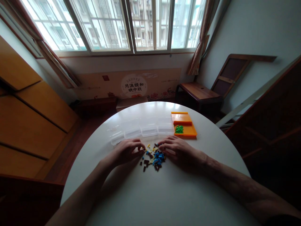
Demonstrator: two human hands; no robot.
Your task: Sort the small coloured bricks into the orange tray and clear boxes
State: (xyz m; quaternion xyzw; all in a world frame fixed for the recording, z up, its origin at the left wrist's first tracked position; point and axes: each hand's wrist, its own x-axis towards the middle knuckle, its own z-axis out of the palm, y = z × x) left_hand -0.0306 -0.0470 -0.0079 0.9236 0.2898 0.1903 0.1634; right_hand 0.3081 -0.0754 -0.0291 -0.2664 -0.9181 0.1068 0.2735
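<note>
step judged: picking through small bricks (158, 158) on the tabletop (152, 197), between left grip (128, 150) and right grip (178, 147); in shadow, cannot tell if either holds one; next move calls for fine pinching

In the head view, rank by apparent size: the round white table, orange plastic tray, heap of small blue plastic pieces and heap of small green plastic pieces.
1. Round white table
2. Orange tray
3. Blue heap
4. Green heap
The blue heap sits nearer the camera, so its lead may be exaggerated.
</note>
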